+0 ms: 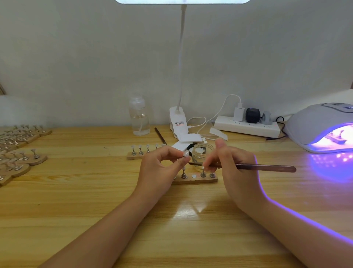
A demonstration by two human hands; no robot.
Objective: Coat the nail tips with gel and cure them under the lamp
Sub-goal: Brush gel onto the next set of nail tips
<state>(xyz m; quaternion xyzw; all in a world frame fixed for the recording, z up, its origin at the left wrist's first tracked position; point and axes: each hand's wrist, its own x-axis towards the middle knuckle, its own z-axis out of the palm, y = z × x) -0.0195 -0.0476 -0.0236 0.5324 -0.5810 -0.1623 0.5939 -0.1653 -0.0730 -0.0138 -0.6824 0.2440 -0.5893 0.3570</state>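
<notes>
Desk lamp head (182,1) cut off by top edge. Curing lamp (322,126) cropped at right edge; the strip inside it too washed out by violet glow to make out. Wooden nail stands (17,151) on the left run off the left edge, tips too small to tell. Left hand (162,168) hides the left end of the near stand (194,180). Brush (265,168) tip hidden by the right hand (233,164) fingers. Clip label (179,124) text unreadable.
</notes>
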